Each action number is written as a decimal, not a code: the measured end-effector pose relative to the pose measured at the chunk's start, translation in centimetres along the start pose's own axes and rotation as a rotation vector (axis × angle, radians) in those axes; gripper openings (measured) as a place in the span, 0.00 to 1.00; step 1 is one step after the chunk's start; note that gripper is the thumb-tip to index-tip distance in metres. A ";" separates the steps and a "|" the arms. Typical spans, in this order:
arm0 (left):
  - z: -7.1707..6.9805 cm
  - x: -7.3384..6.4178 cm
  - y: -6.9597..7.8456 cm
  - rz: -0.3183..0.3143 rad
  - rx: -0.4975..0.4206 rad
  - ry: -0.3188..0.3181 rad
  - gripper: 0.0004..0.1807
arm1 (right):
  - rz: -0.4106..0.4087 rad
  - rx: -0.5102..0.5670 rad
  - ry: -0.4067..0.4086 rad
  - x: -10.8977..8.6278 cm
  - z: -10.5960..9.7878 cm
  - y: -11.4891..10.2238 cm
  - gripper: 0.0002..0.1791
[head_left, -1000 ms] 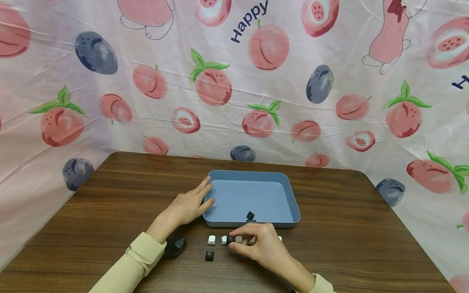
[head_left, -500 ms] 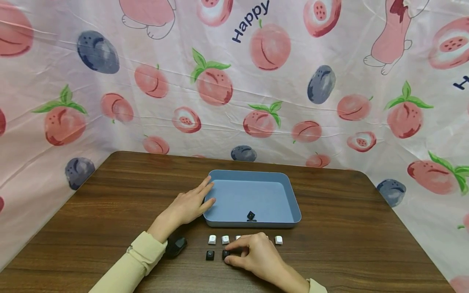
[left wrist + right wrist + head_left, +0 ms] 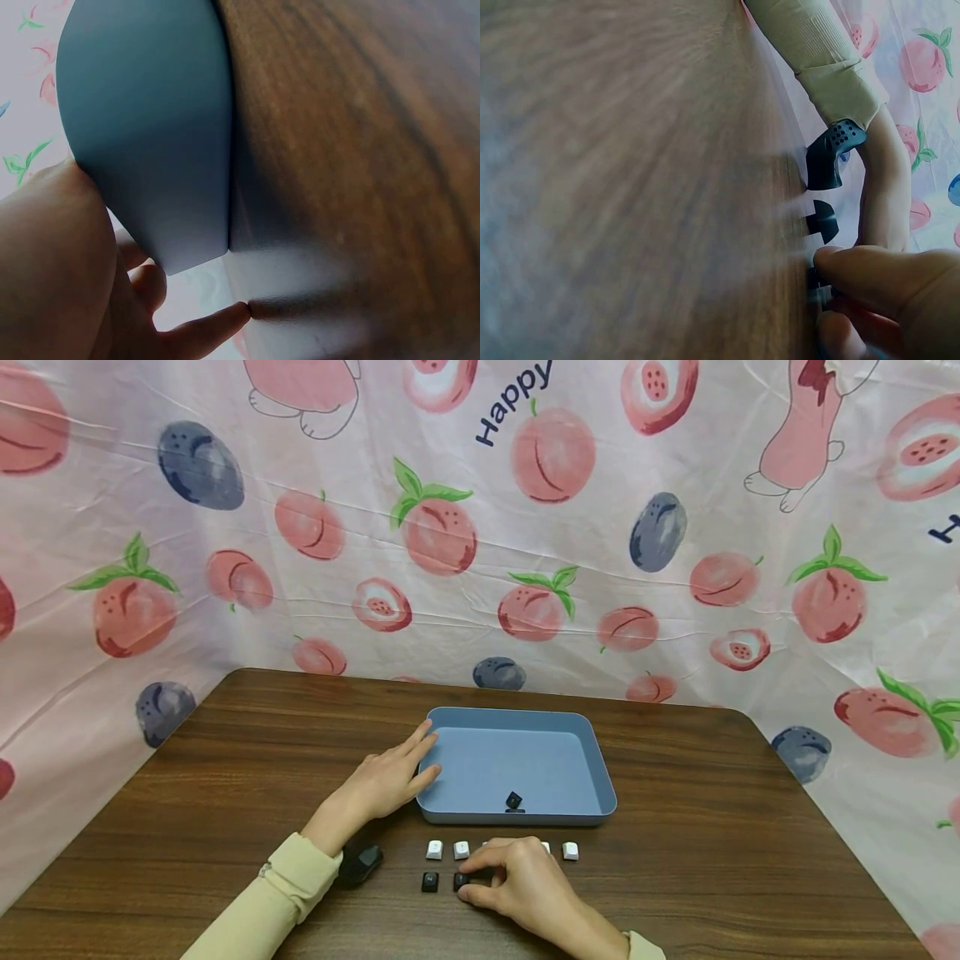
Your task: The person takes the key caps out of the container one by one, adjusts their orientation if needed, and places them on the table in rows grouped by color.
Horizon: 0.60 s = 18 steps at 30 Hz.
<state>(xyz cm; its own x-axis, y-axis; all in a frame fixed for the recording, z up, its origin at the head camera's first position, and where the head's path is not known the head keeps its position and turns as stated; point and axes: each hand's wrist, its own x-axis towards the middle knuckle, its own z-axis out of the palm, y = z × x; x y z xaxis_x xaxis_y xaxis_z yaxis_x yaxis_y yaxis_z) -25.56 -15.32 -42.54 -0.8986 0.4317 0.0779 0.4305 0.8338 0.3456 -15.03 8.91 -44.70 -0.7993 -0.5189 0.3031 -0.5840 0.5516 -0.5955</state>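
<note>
My right hand (image 3: 525,881) pinches a black keycap (image 3: 461,882) between thumb and fingertips, down at the tabletop. Left of it a second black keycap (image 3: 430,882) sits alone; the right wrist view has this keycap (image 3: 823,222) in profile. Behind them runs a row of white keycaps (image 3: 434,850), partly covered by the right hand. My left hand (image 3: 386,781) rests at the left side of a blue tray (image 3: 480,819), its fingers extended over the rim. Inside the tray, near its front wall, lies another black keycap (image 3: 513,800), tilted.
A black device (image 3: 362,866) is at the left wrist. The brown wooden table (image 3: 712,827) spreads out around the tray. A fruit-printed curtain (image 3: 555,527) hangs behind the table and along its sides.
The right hand has brought its black keycap from in front of the white row down to beside the other black keycap, then shifted barely left. The left hand has stayed put.
</note>
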 end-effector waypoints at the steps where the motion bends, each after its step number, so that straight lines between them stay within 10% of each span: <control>1: 0.0 0.0 0.0 -0.001 -0.001 0.000 0.35 | -0.002 -0.001 0.000 0.0 0.0 0.0 0.09; 18: 0.1 0.0 0.0 -0.006 -0.007 -0.006 0.35 | 0.026 0.035 0.036 0.5 -1.3 -0.1 0.09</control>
<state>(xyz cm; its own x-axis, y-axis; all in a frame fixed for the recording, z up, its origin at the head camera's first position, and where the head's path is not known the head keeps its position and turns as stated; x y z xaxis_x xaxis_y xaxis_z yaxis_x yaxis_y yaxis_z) -25.60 -15.27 -42.68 -0.9005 0.4291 0.0700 0.4248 0.8340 0.3523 -15.54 9.45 -43.46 -0.8189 -0.4807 0.3137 -0.5584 0.5409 -0.6290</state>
